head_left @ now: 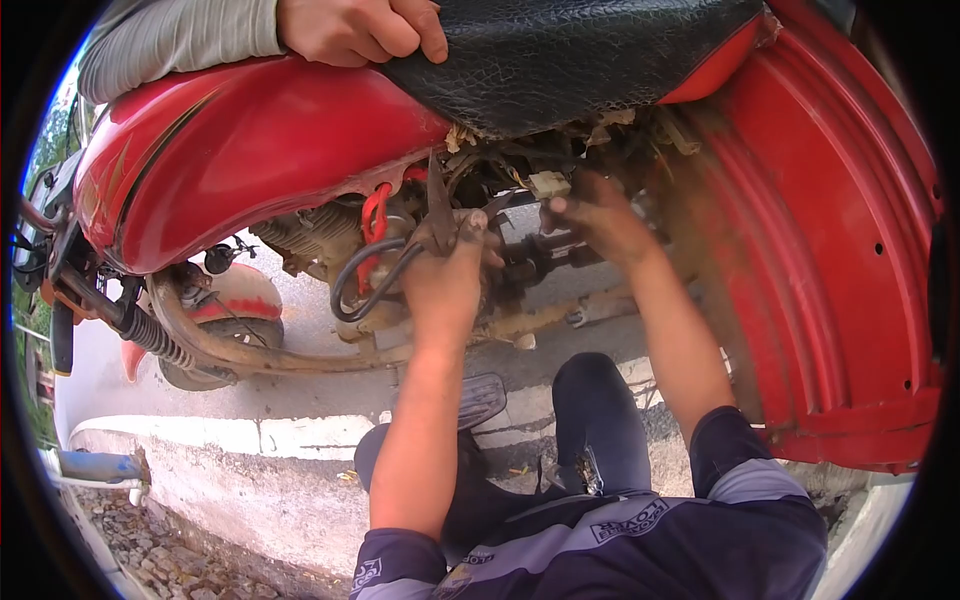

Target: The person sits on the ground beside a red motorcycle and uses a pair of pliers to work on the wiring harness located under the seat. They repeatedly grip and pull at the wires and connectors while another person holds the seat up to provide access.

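My left hand (450, 262) is closed around a pair of dark scissors (437, 205), beneath the side of a red motorcycle. A pointed blade rises above the fingers, and black loop handles (345, 287) stick out to the left. My right hand (610, 222) is among the wiring under the black seat (570, 60), its fingers curled and somewhat blurred. Its thumb lies beside a pale plug connector (548, 185). Whatever sits between those fingers cannot be made out. Loose wires (480, 165) hang between both hands.
Another person's hand (365, 28) rests on the red fuel tank (260, 140) by the seat. A thick red cable (374, 225) hangs near the engine (315, 235). A large red metal panel (840, 220) stands at the right. Below runs a white-edged concrete curb (230, 440).
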Motion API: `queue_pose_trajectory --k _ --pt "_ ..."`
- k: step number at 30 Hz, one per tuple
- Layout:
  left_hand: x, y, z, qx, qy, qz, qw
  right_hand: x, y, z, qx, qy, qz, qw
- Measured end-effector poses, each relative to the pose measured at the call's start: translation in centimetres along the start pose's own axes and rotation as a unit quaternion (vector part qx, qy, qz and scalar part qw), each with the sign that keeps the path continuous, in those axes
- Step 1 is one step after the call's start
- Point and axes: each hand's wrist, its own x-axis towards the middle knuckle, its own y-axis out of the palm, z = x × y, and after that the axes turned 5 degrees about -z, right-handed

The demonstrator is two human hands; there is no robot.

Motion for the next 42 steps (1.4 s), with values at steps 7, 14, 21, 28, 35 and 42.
queue_pose_trajectory --k 7,14,21,28,35,42 --pt "-0.6 -1.0 -2.2 0.032 -0.032 -0.021 0.999 -3.1 3.2 1.3 -0.514 -0.168 -0.229 0.81" --pt "-1.1 -1.5 -3.0 0.083 -0.036 -0.015 0.996 -1.8 3.3 0.9 -0.626 -0.367 -0.189 0.662" --pt "-0.9 -1.2 -2.5 0.074 -0.013 0.0 0.997 -1.8 3.6 2.1 -0.441 -0.371 -0.19 0.795" --pt "0.7 -0.1 0.3 0.093 0.039 0.005 0.995 -0.5 3.9 2.3 -0.454 -0.378 -0.184 0.786" --pt "1.3 0.3 2.3 0.161 0.13 -0.015 0.978 -0.5 3.5 0.8 -0.492 -0.366 -0.156 0.774" --pt "1.9 -0.3 1.8 0.171 0.133 -0.026 0.976 0.4 2.3 0.4 -0.46 -0.369 -0.164 0.791"
